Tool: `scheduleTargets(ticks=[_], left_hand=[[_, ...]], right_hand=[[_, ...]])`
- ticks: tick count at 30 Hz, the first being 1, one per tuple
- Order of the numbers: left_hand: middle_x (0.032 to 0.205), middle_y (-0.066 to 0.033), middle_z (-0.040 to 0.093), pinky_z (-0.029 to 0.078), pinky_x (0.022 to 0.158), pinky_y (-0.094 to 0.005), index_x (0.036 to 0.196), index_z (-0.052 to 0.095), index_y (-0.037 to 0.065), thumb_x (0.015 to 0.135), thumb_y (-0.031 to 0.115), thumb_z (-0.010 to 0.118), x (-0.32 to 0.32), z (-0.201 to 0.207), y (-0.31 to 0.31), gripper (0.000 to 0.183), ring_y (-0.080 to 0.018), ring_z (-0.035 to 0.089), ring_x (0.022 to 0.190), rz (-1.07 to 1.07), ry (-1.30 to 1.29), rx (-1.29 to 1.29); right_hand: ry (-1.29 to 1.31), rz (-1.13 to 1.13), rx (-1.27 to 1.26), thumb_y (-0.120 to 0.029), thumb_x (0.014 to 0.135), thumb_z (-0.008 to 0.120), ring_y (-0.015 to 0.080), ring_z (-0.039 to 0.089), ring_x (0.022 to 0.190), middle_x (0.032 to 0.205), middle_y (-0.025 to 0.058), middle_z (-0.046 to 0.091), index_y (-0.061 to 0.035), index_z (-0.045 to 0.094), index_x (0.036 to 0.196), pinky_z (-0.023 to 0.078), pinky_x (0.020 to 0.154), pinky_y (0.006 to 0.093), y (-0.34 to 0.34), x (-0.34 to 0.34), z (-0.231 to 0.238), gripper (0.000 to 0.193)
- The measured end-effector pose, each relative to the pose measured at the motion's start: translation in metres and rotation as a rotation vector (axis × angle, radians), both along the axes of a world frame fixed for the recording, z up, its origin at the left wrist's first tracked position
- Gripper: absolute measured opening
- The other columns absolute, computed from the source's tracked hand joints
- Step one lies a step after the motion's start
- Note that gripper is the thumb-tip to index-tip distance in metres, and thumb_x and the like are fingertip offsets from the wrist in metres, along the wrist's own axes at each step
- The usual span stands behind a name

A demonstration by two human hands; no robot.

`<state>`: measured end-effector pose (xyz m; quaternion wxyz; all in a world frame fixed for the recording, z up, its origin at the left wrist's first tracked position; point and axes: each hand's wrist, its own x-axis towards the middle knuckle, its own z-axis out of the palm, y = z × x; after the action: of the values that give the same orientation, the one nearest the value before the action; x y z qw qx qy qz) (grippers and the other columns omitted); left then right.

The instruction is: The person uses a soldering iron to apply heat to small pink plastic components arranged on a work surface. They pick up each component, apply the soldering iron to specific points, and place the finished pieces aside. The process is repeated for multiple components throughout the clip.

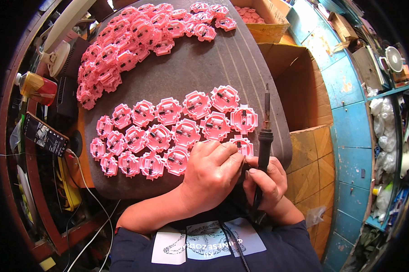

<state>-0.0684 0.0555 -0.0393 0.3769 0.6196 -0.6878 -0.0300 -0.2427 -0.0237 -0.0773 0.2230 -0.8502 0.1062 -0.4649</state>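
Observation:
My right hand [267,183] grips a black-handled soldering iron [264,145], its thin tip pointing away from me over the table's right part. Close beside it, my left hand [213,170] is closed, its fingertips meeting those of the right hand near the table's front edge. Whatever lies between those fingertips is too small or hidden to make out. Just beyond them sits a pink plastic housing [242,146] with a small black part inside. More such pink housings [186,132] lie in rows to the left and beyond my hands.
A large heap of pink pieces [136,38] covers the far left of the dark table [213,63]. Open cardboard boxes [299,86] stand along its right side. At the left are a phone [45,134] with a white cable and a bottle [37,88].

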Motion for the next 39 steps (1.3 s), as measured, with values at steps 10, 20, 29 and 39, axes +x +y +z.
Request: scheduleTargets(ticks=[10, 20, 29, 39], left_hand=[[0.103, -0.007, 0.067, 0.045, 0.077, -0.0418, 0.101, 0.07, 0.007, 0.076, 0.004, 0.08, 0.0, -0.001, -0.001, 0.027, -0.0271, 0.064, 0.09, -0.023, -0.005, -0.011], [0.103, -0.0086, 0.067, 0.047, 0.08, -0.042, 0.099, 0.07, 0.005, 0.078, -0.001, 0.078, -0.001, 0.004, -0.002, 0.024, -0.0296, 0.065, 0.092, -0.007, 0.012, 0.063], [0.1, -0.0088, 0.067, 0.047, 0.079, -0.042, 0.099, 0.07, 0.004, 0.078, -0.002, 0.078, 0.001, 0.009, -0.004, 0.023, -0.0296, 0.065, 0.09, -0.03, 0.016, 0.094], [0.098, -0.0087, 0.066, 0.047, 0.078, -0.0414, 0.098, 0.07, 0.004, 0.078, -0.002, 0.078, 0.002, 0.011, -0.004, 0.022, -0.0297, 0.065, 0.09, -0.033, 0.037, 0.111]], right_hand=[[-0.008, 0.016, 0.073, -0.001, 0.086, 0.078, 0.0365, 0.072, 0.085, 0.109, 0.0217, 0.072, -0.0019, 0.061, 0.123, 0.06, 0.072, 0.0437, -0.002, 0.001, 0.004, 0.04], [-0.137, -0.045, 0.136, -0.044, 0.106, 0.066, 0.026, 0.069, 0.067, 0.082, 0.0144, 0.071, 0.0018, 0.06, 0.127, 0.054, 0.056, 0.0344, -0.004, -0.057, 0.034, 0.051], [-0.106, -0.041, 0.219, -0.021, 0.09, 0.076, 0.0233, 0.058, 0.056, 0.068, 0.0082, 0.065, 0.0004, 0.073, 0.101, 0.048, 0.056, 0.0368, 0.005, -0.07, 0.056, 0.024], [-0.113, -0.045, 0.196, -0.022, 0.088, 0.075, 0.0221, 0.058, 0.058, 0.068, 0.0068, 0.065, 0.0, 0.074, 0.097, 0.049, 0.061, 0.0384, 0.008, -0.074, 0.054, 0.024]])
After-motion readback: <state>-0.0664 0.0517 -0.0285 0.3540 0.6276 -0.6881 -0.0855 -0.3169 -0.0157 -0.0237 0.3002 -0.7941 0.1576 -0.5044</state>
